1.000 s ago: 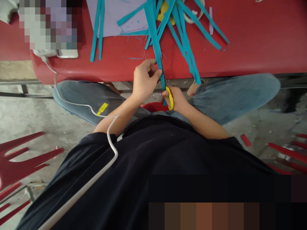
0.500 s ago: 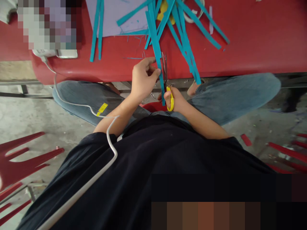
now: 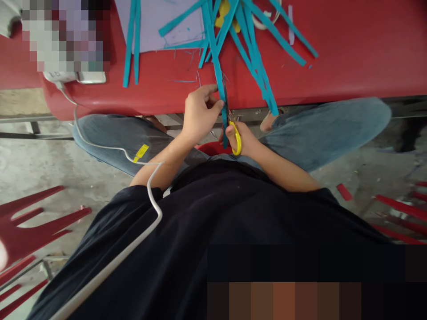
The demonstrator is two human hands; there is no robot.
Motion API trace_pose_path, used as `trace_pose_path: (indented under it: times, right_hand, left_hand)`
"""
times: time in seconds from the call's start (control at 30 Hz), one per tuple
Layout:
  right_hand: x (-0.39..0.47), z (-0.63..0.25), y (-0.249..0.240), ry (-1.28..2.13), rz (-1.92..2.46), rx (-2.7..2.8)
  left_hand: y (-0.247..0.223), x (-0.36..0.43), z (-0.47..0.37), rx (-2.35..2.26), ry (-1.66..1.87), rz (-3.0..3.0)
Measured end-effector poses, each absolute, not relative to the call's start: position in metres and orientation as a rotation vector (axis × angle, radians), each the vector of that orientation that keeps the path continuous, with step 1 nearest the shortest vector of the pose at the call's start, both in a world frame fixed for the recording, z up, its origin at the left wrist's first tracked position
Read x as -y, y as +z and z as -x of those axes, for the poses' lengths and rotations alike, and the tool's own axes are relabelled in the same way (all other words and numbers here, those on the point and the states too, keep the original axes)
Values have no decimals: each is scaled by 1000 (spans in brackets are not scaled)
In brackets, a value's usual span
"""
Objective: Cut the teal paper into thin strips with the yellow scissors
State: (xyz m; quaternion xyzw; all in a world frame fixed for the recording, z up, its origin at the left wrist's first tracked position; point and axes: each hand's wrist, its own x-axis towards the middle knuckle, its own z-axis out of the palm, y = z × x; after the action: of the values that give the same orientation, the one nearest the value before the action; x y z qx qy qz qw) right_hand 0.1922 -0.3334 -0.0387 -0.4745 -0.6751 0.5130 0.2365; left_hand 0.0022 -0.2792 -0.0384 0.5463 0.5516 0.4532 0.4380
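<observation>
Pinched between the thumb and fingers of my left hand (image 3: 202, 111) is a long blue strip (image 3: 216, 66), which runs from the pile on the table down toward my lap. My right hand (image 3: 248, 138) is closed round the yellow handle of a pair of scissors (image 3: 238, 141). The metal blades point away from me and lie along the strip's right edge, close to my left fingertips. Whether the blades are parted is hard to make out. Fine blue slivers lie on the table just beyond my left hand.
More blue strips (image 3: 255, 58) spread over the red table (image 3: 350, 53), some hanging past its near edge. Around them are a lilac sheet (image 3: 150, 26), a yellow piece (image 3: 223, 15) and a white ring (image 3: 263, 22). A white cable (image 3: 155, 195) crosses my left forearm. Red stools (image 3: 30, 213) stand at left.
The scissors have shifted slightly left against the strip, and their blades look closer together. My left hand keeps its pinch in nearly the same place. The whole view has shifted slightly.
</observation>
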Motion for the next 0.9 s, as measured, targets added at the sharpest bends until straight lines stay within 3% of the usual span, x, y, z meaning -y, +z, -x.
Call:
trace_pose_path:
  times: [0.47,0.9]
  right_hand:
    - [329,-193,-41,1369,1303,1865]
    - [334,-189,-40,1575,1405,1643]
  left_hand:
    - [-42,279,0,-1403,1099,-1404]
    - [-38,281,0,-1452,1071,-1450]
